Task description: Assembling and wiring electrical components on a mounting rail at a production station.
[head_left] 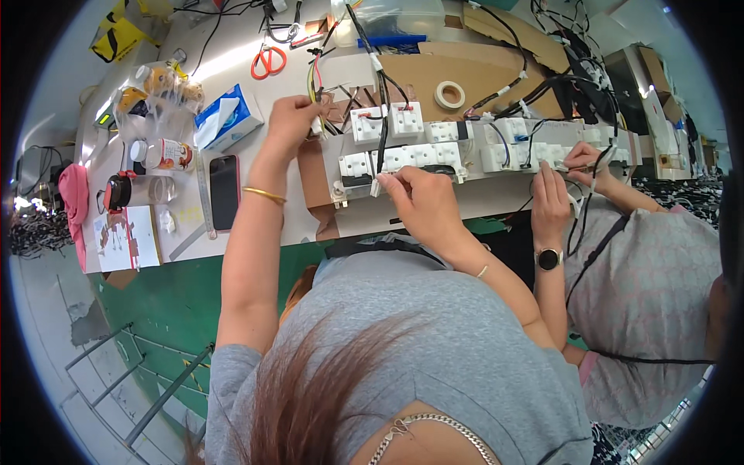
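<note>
At the left of the work area my left hand (293, 122) is closed around a small white connector (316, 126) at the lower end of a bundle of coloured wires (315, 74). My right hand (425, 203) pinches a white connector (377, 187) at the bottom of a black cable (381, 147). This cable hangs down across a row of white sockets (411, 157). Just behind that row stand two white socket blocks (386, 122), with small red-ended leads on them. A cardboard sheet lies under the sockets.
A co-worker's hands (552, 194) work at more white sockets (515, 157) on the right. Tape (449, 95) lies on cardboard behind. Left of me are red scissors (268, 63), a tissue pack (227, 120), a phone (225, 192), a steel ruler (204, 198) and bottles (163, 154).
</note>
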`<state>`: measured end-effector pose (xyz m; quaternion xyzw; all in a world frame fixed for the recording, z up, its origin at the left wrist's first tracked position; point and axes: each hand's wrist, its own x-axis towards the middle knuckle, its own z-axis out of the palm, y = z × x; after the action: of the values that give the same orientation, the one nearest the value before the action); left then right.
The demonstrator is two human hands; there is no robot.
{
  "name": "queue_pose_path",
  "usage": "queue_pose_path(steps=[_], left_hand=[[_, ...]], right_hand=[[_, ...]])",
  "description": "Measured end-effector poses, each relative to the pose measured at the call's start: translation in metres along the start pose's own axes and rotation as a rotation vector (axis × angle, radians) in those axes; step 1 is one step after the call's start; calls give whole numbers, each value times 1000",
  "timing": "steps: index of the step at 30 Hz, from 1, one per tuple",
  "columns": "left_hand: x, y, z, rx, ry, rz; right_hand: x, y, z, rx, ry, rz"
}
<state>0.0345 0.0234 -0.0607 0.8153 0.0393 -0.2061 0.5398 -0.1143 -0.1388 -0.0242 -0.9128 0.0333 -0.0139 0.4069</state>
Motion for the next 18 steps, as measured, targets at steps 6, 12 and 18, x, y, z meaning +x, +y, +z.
queue_pose_path(steps=[6,12,18], left_hand=[[-42,25,-32,-504,-509,63],[-71,-1,-18,-332,-540,-25],[-85,-5,3,-245,-526,-72]], right_hand=[[-6,-1,24,-185,96,10],[-14,13,14,758,-248,370],[-27,26,12,1715,-531,663]])
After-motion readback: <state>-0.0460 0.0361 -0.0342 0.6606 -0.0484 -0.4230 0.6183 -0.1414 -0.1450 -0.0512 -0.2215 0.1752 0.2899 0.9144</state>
